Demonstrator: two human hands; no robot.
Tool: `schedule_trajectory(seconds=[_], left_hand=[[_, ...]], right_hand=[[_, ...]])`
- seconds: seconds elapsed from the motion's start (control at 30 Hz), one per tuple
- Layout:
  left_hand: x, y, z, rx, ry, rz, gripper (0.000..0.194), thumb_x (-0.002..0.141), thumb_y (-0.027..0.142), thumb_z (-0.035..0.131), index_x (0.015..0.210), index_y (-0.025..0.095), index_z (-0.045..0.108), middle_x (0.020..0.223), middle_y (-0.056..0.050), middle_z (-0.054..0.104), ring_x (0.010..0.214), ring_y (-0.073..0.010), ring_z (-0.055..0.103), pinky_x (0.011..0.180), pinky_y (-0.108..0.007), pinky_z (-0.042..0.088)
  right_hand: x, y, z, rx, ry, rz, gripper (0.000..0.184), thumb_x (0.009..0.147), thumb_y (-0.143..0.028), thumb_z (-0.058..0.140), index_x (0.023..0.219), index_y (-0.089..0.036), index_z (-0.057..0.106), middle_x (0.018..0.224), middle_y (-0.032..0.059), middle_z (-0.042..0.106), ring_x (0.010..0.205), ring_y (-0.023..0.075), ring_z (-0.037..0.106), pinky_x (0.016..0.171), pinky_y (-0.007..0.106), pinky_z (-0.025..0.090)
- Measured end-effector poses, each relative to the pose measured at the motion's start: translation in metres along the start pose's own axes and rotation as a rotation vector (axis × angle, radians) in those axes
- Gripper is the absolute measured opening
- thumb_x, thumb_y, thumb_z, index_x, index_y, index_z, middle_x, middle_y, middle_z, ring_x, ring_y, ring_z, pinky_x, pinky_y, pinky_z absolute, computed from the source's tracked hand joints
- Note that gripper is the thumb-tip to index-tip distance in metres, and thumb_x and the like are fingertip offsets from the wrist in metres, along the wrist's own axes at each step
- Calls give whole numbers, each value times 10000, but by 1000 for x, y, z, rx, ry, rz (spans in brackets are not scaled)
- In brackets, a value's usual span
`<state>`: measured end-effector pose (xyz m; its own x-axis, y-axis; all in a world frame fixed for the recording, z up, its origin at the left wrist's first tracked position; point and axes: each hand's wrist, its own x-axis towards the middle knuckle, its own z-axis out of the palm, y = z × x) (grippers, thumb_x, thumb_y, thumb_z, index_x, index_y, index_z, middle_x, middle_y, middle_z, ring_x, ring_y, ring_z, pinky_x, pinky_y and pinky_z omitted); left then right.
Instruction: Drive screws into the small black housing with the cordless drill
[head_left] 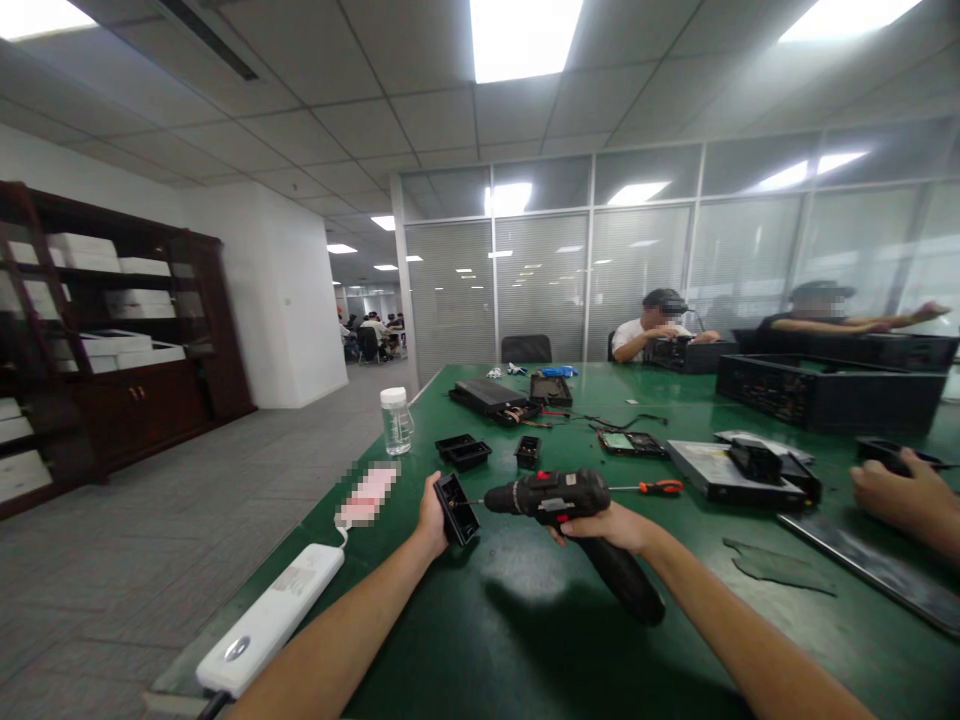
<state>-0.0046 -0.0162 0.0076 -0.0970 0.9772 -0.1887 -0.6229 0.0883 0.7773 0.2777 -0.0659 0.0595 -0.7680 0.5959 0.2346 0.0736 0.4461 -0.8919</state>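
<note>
My left hand (430,520) grips a small open black plastic box (460,518), tilted with its hollow side turned to the right. In my right hand (606,526) is a black cordless drill (562,493), its fingers wrapped round the handle under the body. The drill lies level above the table, its thin bit pointing left into the box's opening; whether the tip touches anything inside cannot be made out. Just beyond my hands are more small black plastic boxes (463,453) and a single one (528,452). Behind the drill, a screwdriver (660,488) with an orange and black handle lies on the table.
The green table (420,640) bears a white power strip (274,615), a clear bottle (396,420), a blurred pink item (369,495), an opened black device (491,397), a circuit board (628,442) and a silver drive (724,470). Another person's hand (904,495) works at right; co-workers sit behind black cases (832,390).
</note>
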Motion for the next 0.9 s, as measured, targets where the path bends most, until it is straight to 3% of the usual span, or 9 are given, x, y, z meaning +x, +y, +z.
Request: schedule_trajectory(seconds=[0.9], left_hand=[[-7, 3, 4, -22, 30, -41, 363, 776, 516, 491, 707, 174, 588, 572, -27, 598, 496, -185, 575, 548, -320, 484]], right_hand=[[0, -2, -1, -34, 7, 32, 358, 801, -446, 599, 867, -95, 634, 795, 62, 604, 802, 182, 547, 832, 331, 406]])
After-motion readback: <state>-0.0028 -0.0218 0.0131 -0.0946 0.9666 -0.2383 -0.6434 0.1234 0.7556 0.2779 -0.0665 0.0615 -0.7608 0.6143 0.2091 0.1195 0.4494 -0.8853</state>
